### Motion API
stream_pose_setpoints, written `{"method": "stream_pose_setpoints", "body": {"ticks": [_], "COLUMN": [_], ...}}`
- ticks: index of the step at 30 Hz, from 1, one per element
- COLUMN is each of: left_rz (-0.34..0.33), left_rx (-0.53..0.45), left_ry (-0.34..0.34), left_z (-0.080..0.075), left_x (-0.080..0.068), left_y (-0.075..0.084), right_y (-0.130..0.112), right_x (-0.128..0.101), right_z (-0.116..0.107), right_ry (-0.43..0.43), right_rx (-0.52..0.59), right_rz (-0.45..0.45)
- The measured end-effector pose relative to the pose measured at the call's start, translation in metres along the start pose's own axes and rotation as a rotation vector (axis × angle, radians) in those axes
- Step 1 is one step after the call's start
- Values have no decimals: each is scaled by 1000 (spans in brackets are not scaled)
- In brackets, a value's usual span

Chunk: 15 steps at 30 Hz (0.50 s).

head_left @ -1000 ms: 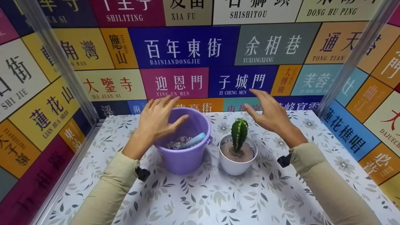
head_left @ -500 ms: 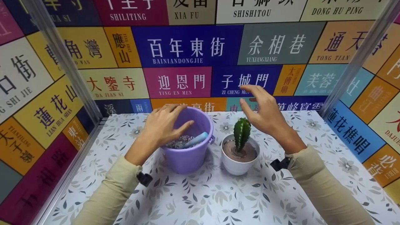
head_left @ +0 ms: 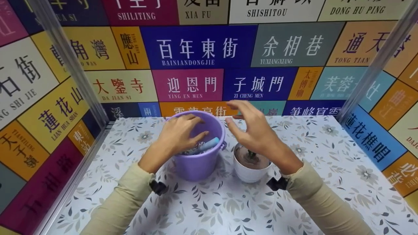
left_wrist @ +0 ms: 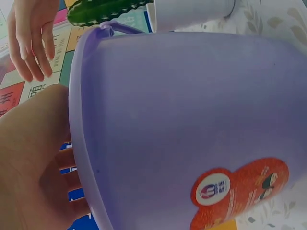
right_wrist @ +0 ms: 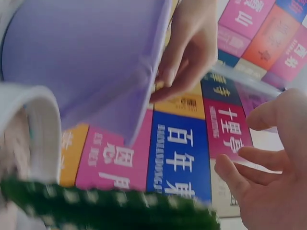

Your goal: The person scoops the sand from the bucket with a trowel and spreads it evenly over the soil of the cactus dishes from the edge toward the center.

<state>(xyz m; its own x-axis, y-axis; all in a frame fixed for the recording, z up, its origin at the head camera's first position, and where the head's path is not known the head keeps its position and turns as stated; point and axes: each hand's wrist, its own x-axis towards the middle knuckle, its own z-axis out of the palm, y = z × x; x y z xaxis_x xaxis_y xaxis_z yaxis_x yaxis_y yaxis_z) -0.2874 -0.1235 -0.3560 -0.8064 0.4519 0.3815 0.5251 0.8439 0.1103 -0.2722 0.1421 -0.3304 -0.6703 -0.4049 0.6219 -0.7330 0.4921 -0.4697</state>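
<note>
A purple bucket [head_left: 197,168] stands on the table, holding grey granular material and a light-blue rod-like piece [head_left: 209,145] that leans inside. Over its mouth hovers my left hand [head_left: 179,133], loosely bent and holding nothing. In the left wrist view that hand lies beside the rim. To the bucket's right is a white pot [head_left: 251,174] with brown soil. My right hand [head_left: 254,129] is above the pot, fingers spread and relaxed, with nothing in them. It hides most of the cactus in the head view; the right wrist view shows the green cactus [right_wrist: 115,206] close below that hand.
The table [head_left: 209,209] wears a white leaf-patterned cover. Colourful sign panels [head_left: 199,45] form walls at the back and both sides. A clear upright edge strip [head_left: 81,71] stands at the left corner, another [head_left: 369,65] at the right.
My right hand has moved left and lower, from beside the cactus to in front of it. My left hand has shifted slightly right over the bucket's mouth. Bucket and pot stay put.
</note>
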Motion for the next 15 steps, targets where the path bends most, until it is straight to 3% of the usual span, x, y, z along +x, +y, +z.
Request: {"method": "stream_pose_setpoints", "body": {"ticks": [8, 15], "left_rz": [50, 47], "left_rx": [-68, -134], "left_ry": [-58, -138], "left_z": [6, 12], "left_x": [4, 7], "left_y": [7, 10], "right_y": [-8, 1], "right_x": [-16, -29], "right_z": [32, 55], "right_ry": [-138, -120], "right_rx": [72, 96], "right_rz": [172, 244]}}
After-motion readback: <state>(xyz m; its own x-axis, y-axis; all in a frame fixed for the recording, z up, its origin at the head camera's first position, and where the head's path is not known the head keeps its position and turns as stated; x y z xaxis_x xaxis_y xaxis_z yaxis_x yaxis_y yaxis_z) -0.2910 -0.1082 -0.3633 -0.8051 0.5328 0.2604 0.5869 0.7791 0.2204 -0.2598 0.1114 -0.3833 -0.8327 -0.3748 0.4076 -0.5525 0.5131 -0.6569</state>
